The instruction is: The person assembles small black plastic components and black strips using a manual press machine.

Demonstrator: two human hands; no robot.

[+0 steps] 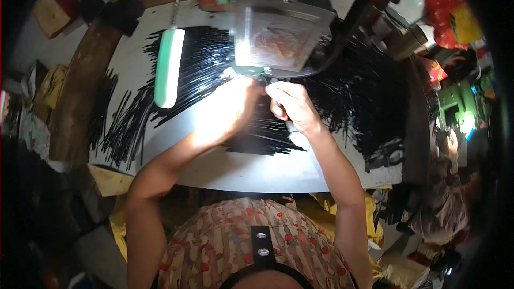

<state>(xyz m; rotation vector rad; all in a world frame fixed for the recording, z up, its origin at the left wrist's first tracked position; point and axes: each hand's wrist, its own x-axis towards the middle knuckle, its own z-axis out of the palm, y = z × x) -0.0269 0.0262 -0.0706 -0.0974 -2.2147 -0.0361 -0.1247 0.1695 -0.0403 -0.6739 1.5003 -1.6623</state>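
Note:
Under the front edge of a machine with a framed clear guard, my two hands meet over the table. My left hand is washed out by bright light, its fingers curled inward beside the machine's lower part. Close on its right, my right hand is closed in a pinch of thumb and fingers. What either hand holds is too small and too glaring to make out. Thin black strips lie beneath and in front of the hands, and a larger spread of black strips fans out to the left.
A green and white lamp hangs on a spring at the left. A dense heap of black pieces covers the table's right side. The white tabletop has a wooden log-like edge at left. Another person's hand shows far right, by a green machine.

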